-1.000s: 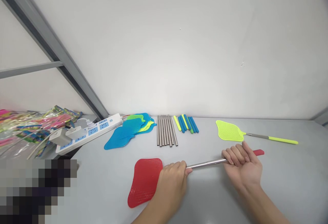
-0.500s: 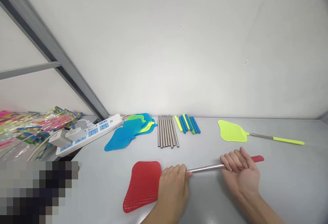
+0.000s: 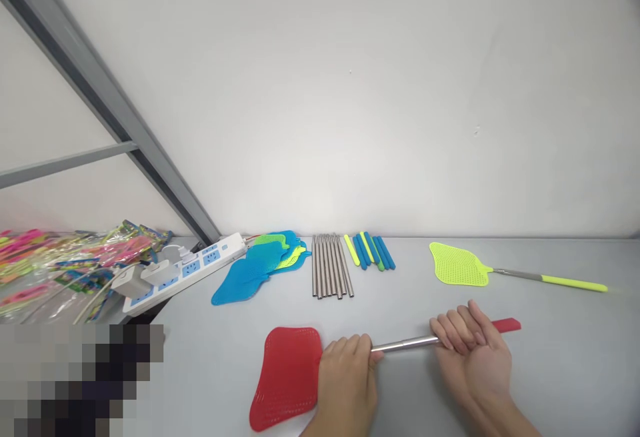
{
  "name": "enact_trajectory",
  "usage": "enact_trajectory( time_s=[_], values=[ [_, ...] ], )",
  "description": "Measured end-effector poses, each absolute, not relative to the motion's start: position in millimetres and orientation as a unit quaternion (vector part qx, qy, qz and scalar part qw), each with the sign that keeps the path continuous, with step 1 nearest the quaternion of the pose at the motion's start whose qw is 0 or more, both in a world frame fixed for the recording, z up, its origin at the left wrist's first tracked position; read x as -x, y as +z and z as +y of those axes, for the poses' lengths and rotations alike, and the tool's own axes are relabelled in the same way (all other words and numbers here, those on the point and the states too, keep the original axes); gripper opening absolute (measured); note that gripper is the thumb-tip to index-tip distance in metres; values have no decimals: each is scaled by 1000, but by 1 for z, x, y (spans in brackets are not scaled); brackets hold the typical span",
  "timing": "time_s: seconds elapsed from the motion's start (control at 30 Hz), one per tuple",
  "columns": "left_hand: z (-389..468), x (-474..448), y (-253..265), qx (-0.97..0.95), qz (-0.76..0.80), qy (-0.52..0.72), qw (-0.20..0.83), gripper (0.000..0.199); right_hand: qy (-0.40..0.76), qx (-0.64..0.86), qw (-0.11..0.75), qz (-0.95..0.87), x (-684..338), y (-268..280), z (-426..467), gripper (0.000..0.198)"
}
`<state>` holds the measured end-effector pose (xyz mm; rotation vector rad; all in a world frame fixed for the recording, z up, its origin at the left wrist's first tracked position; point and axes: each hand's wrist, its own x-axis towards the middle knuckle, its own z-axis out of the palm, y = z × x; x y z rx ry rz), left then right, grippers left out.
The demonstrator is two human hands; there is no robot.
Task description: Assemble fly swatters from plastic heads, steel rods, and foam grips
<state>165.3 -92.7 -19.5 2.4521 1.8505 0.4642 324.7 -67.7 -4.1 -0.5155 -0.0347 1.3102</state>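
Observation:
A red fly swatter lies across the grey table, its mesh head (image 3: 287, 374) at the left and its red grip end (image 3: 507, 324) sticking out at the right. My left hand (image 3: 347, 380) is closed around the neck where the head meets the metal rod (image 3: 405, 344). My right hand (image 3: 475, 350), palm up, curls its fingers around the rod near the red grip.
Behind lie a pile of blue and yellow-green mesh heads (image 3: 260, 264), a row of metal rods (image 3: 331, 274), several blue and yellow-green grips (image 3: 371, 250), and a finished yellow-green swatter (image 3: 463, 265). A white power strip (image 3: 177, 274) and packaged goods (image 3: 55, 267) sit at left.
The red swatter and both hands have slid slightly toward me and lower in view; the view has shifted a little. The grip of both hands is unchanged.

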Motion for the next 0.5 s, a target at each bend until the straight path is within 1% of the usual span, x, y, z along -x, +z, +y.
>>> enact_trajectory(
  time_s=[0.13,0.3,0.5],
  values=[
    [-90,-165,-14,-793,589,155,24,23,609,227,759,-32,-328,0,-64,40],
    [-88,-164,-9,-797,581,164,8,25,623,220,751,-13,-332,6,-63,41],
    [-87,-166,-8,-791,595,140,19,26,643,237,729,13,-338,3,-59,40]
  ],
)
